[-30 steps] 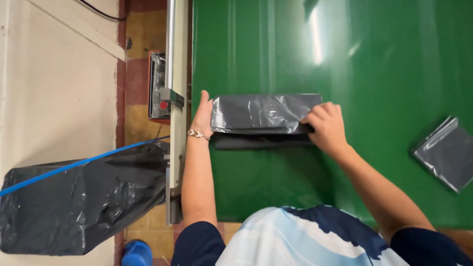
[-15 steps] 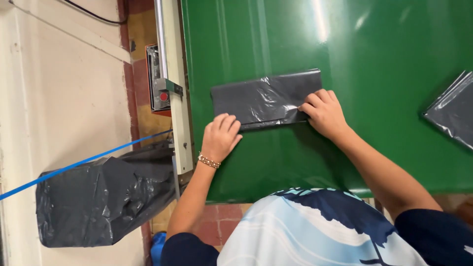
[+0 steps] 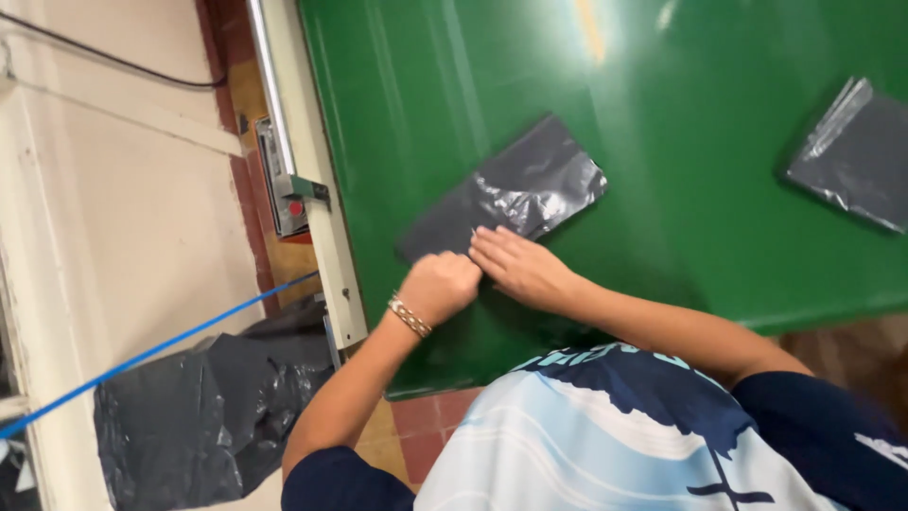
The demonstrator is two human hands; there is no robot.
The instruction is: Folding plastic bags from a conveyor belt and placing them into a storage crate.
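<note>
A folded black plastic bag lies slanted on the green table. My left hand, with a gold bracelet on its wrist, is curled into a fist at the bag's near left corner. My right hand lies right beside it, fingers stretched over the bag's near edge, the thumb hidden. The two hands touch each other. The part of the bag under them is hidden.
Another folded black bag lies at the table's right. A white metal rail with a control box and red button runs along the table's left edge. On the floor sits a black bag under a blue strap.
My left hand has moved in against my right hand at the bag's near edge. The bag now lies slanted, and the view has swung to the right.
</note>
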